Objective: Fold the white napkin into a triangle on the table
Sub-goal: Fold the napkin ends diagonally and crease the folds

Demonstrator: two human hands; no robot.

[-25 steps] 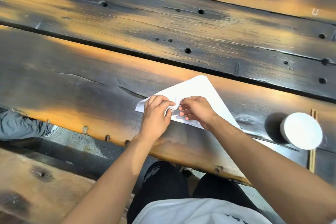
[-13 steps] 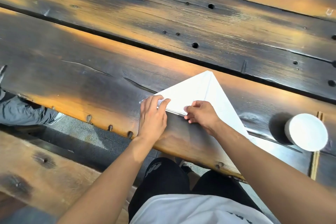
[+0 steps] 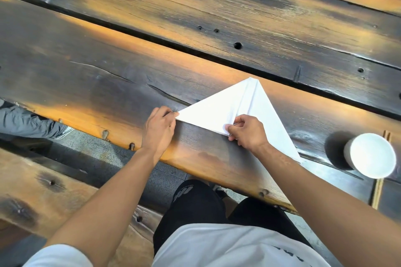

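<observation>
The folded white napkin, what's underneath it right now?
The folded white paper napkin lies flat on the dark wooden plank table; only wood shows around it. The right hand and forearm cover its near edge, so anything beneath there is hidden.

Both bare forearms reach forward. The left hand [image 3: 159,128] lies palm-down, fingertips pinched together; the right hand [image 3: 247,132] pinches with thumb and forefinger.
</observation>
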